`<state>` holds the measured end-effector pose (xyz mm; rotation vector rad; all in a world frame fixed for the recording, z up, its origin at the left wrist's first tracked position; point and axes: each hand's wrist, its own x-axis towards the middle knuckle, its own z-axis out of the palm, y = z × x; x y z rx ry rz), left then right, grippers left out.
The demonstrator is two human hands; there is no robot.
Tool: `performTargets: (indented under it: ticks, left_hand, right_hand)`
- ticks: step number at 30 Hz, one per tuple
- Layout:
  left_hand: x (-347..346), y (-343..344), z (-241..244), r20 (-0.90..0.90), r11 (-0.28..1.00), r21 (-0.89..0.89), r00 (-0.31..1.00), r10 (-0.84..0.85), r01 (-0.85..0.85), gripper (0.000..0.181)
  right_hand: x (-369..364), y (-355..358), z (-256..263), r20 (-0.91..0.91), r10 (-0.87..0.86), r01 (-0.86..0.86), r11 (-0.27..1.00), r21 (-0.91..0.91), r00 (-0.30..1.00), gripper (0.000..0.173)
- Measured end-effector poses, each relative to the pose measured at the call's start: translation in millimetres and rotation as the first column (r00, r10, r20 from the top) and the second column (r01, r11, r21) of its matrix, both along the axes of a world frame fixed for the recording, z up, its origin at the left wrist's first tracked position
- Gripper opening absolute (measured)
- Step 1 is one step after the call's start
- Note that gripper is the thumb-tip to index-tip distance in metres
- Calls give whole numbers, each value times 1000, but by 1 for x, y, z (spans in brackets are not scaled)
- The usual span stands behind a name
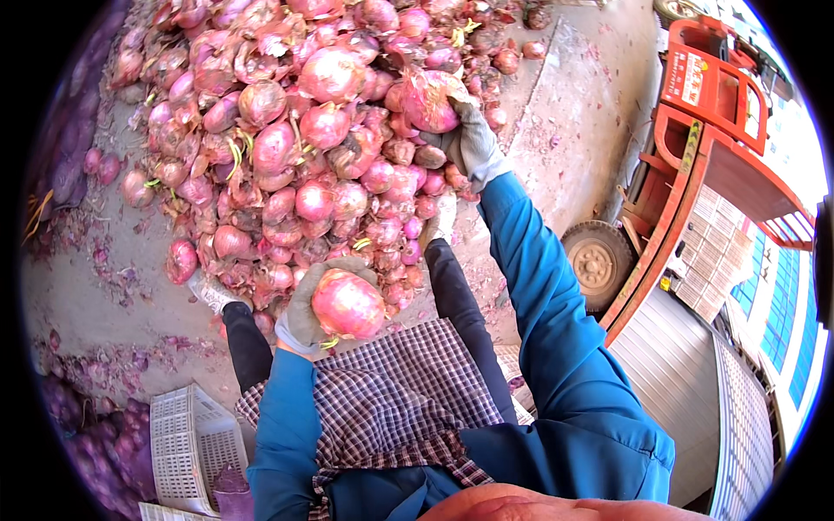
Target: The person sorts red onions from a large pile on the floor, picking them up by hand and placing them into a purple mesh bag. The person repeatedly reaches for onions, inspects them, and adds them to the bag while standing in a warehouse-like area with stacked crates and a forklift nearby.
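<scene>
A large heap of red onions point(280, 143) lies on the ground before me. My left hand point(305, 312), in a grey work glove, holds a big red onion point(348, 304) low in front of the checked apron point(397, 378). Farther forward and to the right, my right hand point(470, 133), gloved too, has its fingers around the side of another large onion point(430, 101) at the heap's right part. Loose dry skins and some yellow-green sprouts show among the onions. The palm of my right hand is partly hidden.
A white plastic crate point(172, 449) stands at the lower left beside purple mesh sacks of onions point(107, 449). More filled sacks point(75, 124) line the far left. An orange truck point(677, 150) with a wheel point(596, 264) is on the right. My shoes point(215, 291) touch the heap's near edge.
</scene>
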<state>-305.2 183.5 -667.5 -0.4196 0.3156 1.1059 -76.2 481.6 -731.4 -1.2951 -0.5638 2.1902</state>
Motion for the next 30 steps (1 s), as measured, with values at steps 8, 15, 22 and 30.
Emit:
performTargets:
  ticks: [8, 15, 22, 30]
  left_hand:
    - [1, -30, -18, -238, 990, -130, 967, -85, 55, 63]
    - [15, -23, -16, -233, 997, -56, 971, -57, 45, 61]
    - [32, -10, -22, -144, 964, -266, 989, -28, -12, 61]
    - [39, -22, -21, -34, 959, 65, 961, -276, 277, 80]
  right_hand:
    - [28, 84, 74, 108, -240, 231, 969, 90, 965, 56]
    - [55, 264, 162, 258, -458, 276, 806, 523, 851, 80]
    - [-58, -44, 134, 655, 724, -974, 108, 198, 214, 97]
    - [-10, -176, 61, 231, 404, -357, 907, -222, 885, 47]
